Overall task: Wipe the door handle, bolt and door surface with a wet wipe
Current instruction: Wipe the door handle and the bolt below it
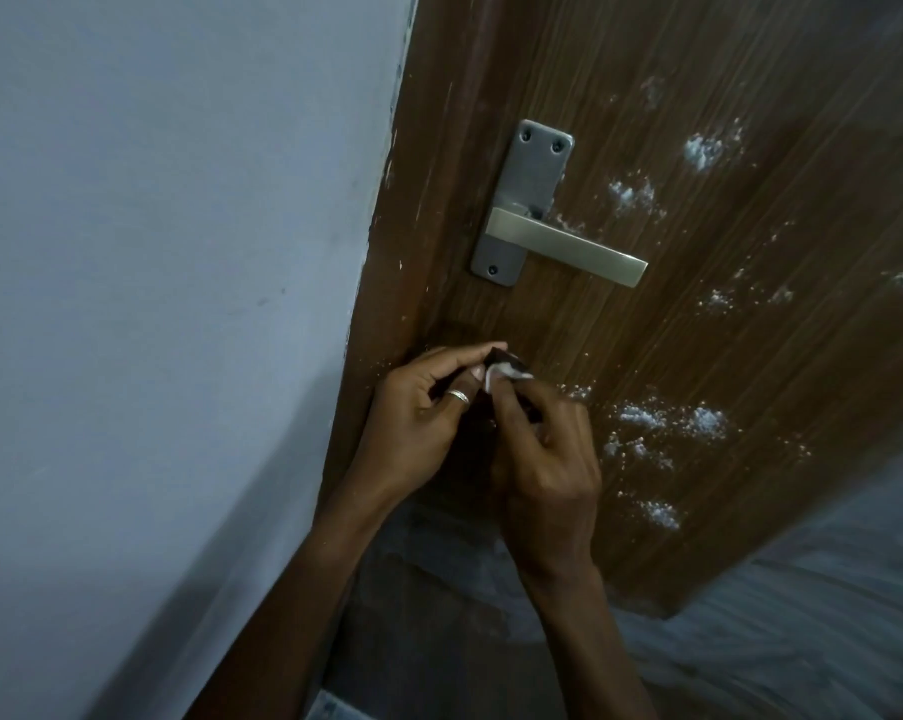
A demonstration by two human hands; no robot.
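Note:
A brown wooden door (620, 122) fills the right half, dotted with white powdery smears (698, 150). A grey metal lever handle (563, 246) sits on its backplate (535, 168) near the door's left edge. Below the handle my left hand (423, 413), with a ring on one finger, and my right hand (548, 449) meet in front of the door. Together they pinch a small dark sachet (659, 363) with a bit of white wet wipe (496, 376) showing at its torn edge. No bolt can be seen.
A pale blue-grey wall (168, 252) fills the left half, meeting the door edge. More white smears (667, 423) lie on the door right of my hands. A grey floor (802, 615) shows below the door's bottom edge.

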